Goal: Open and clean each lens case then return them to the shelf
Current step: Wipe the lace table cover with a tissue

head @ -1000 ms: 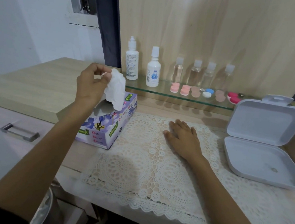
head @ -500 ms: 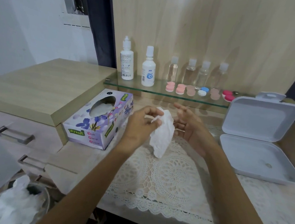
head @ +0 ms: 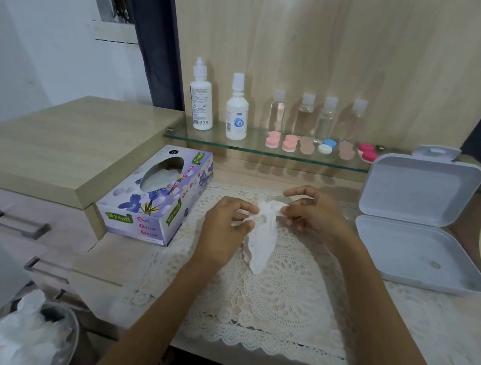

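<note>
The lens cases sit in a row on the glass shelf against the wooden back panel, six of them: two pink, two beige, one blue and white, and a red one at the right end. None of them is in my hands. Behind them stand four small clear bottles with white caps, and to their left, on the same shelf, two white solution bottles, the shorter one with a blue mark on its label.

In front of the shelf, over the lace mat on the tabletop, I hold a white tissue between both hands. My left hand pinches its upper left edge with curled fingers and thumb. My right hand pinches the upper right edge at the fingertips, with the forefinger lifted above. The rest of the tissue hangs down, crumpled, towards the mat; I cannot tell whether its lower end touches it.

To the left of my hands lies a purple flowered tissue box, tissues showing in its oval opening, set against a raised wooden cabinet with drawer handles on its front. To the right, a white hinged box stands open on the tabletop, its lid upright. At the lower left is a bin with crumpled white tissues in it.
</note>
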A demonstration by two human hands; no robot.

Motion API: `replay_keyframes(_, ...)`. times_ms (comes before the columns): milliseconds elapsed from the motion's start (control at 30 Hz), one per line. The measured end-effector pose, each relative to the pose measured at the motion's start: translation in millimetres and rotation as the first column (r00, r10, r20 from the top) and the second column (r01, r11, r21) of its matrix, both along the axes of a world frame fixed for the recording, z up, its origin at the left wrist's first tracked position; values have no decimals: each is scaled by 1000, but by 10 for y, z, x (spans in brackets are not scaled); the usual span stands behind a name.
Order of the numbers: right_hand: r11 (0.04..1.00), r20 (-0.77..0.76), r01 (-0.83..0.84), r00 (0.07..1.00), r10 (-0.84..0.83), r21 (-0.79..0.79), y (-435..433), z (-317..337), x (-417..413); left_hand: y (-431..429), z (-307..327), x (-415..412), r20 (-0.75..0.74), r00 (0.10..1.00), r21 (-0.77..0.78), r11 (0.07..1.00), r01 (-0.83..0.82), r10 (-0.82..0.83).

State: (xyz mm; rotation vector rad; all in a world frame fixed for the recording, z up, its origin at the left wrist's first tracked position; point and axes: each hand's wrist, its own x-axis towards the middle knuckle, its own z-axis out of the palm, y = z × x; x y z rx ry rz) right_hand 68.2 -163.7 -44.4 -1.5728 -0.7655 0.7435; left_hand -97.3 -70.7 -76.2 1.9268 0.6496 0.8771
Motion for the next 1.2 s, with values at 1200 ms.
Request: replay_keyframes(1200, 789, 778, 265, 501, 379, -555, -192, -411, -147, 34, -343, -598, -584, 765, 566, 812, 144, 271)
